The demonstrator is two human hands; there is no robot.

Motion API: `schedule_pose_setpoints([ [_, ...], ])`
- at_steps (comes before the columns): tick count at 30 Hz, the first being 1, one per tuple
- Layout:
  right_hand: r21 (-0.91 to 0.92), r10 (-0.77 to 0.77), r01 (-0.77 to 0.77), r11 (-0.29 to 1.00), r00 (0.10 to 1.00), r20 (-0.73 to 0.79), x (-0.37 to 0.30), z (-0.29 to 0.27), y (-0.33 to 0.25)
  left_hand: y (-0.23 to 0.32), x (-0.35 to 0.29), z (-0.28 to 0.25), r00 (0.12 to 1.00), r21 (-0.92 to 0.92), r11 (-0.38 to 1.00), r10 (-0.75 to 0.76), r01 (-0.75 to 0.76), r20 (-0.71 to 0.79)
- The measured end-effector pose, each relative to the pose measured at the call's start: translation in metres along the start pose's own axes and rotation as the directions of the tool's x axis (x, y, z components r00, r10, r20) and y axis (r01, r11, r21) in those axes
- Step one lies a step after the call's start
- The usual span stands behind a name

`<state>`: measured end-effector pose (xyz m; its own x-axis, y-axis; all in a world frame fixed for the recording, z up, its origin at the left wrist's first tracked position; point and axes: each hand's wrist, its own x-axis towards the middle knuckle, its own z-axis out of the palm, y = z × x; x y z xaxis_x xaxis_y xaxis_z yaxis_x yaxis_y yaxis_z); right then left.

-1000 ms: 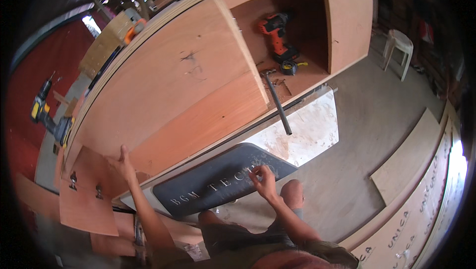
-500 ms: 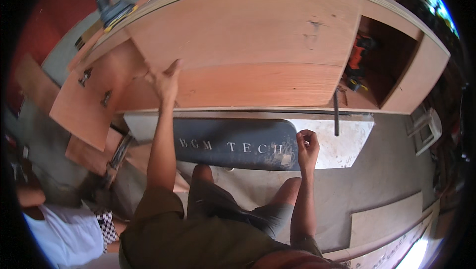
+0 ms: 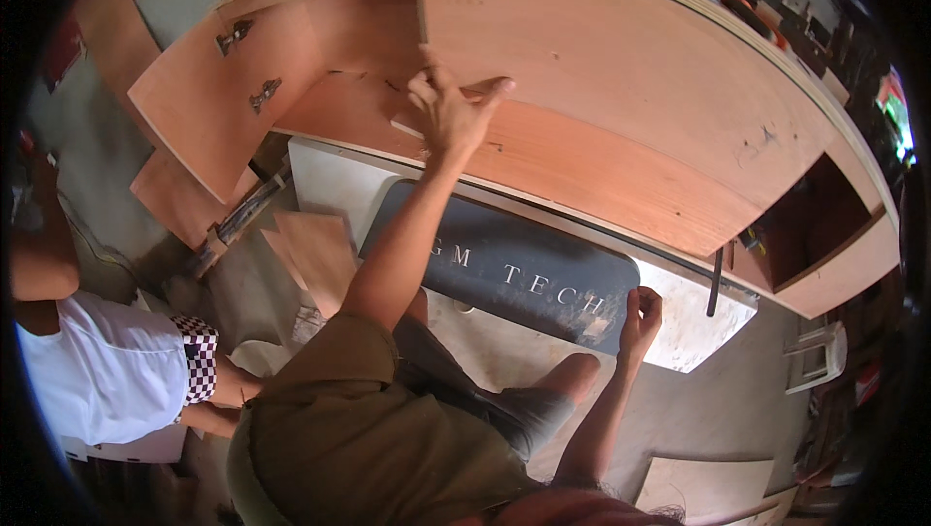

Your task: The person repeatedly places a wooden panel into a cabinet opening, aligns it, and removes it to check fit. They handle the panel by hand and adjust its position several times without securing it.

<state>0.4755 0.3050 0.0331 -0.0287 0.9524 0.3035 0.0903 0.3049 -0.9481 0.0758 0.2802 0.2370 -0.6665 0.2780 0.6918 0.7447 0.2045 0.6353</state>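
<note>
A long reddish plywood cabinet spans the far side of a workshop, set above a grey floor. Across its front stands a broad plywood panel, the worker's left hand at its left edge. The hand is half open, thumb stretched to the right across the panel and fingers bent toward the edge; whether they grip it or merely touch cannot be told. To the left of the hand the cabinet is open, and a plywood door swings out at the far left.

In front of the cabinet runs a white slab, bearing a dark board with rounded corners and pale lettering. Over the board's right end is the worker's right hand, thumb and fingertips drawn together; whether anything small is pinched there cannot be made out.

At near left, a co-worker in a white shirt and checkered shorts is partly in view. A sheet of board lies on the floor at near right, and a white stool stands farther right. A dark rod-like handle juts from the cabinet's right end. Two metal hinges are fixed to the door.
</note>
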Motion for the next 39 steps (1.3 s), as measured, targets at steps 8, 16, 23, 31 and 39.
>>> schedule_pose_setpoints([
  [8, -0.256, -0.312, 0.309, 0.916, 0.95, 0.029, 0.075, 0.045, -0.106, -0.001, 0.0, 0.004, 0.999, -0.099, 0.995, -0.005, 0.001, -0.038],
  [16, -0.541, -0.885, 0.792, 0.282, 0.432, 0.171, 0.168, 0.105, -0.27, -0.017, -0.008, 0.019, 0.994, -0.245, 0.968, 0.026, -0.051, -0.106],
  [23, -0.732, -0.95, 0.619, -0.283, -0.076, 0.303, 0.278, 0.115, -0.326, -0.026, -0.014, 0.024, 0.986, -0.311, 0.943, 0.074, -0.119, -0.152],
  [31, -0.733, -0.963, 0.627, -0.263, -0.128, 0.236, 0.308, 0.13, -0.315, -0.031, -0.012, 0.031, 0.995, -0.414, 0.909, 0.017, -0.055, -0.094],
  [39, -0.717, -0.961, 0.64, -0.274, -0.147, 0.236, 0.307, 0.136, -0.309, -0.036, -0.015, 0.038, 0.999, -0.437, 0.899, 0.003, -0.02, -0.039],
])
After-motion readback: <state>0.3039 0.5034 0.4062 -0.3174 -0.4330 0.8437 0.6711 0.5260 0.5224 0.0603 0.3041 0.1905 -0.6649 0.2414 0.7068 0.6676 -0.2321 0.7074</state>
